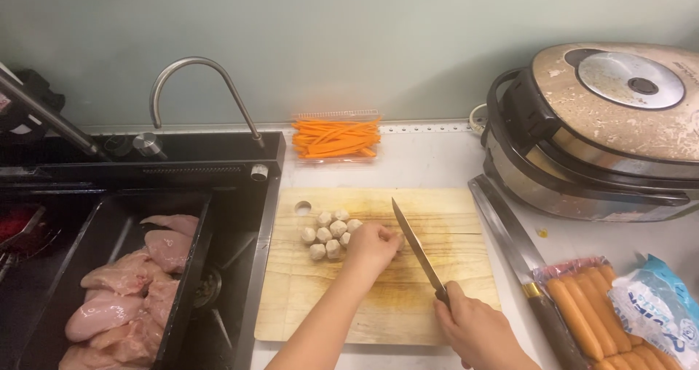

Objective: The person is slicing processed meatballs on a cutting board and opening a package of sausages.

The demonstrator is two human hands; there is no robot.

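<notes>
A wooden cutting board (437, 210) lies on the white counter beside the sink. Several pale meatballs (328, 233) sit in a cluster near its upper left. My left hand (373, 245) rests fingers-down on the board just right of the cluster, seemingly pinning one ball that is hidden under the fingers. My right hand (477, 332) grips the handle of a kitchen knife (413, 245), whose blade points up and left, its edge close to my left fingers.
A black sink with a tray of raw chicken pieces (138, 283) is at left, under a curved tap (196, 86). A clear tray of carrot sticks (336, 137) stands behind the board. At right are a rice cooker (604, 130), a large cleaver (510, 232), packed sausages (582, 312) and a blue-white bag (662, 304).
</notes>
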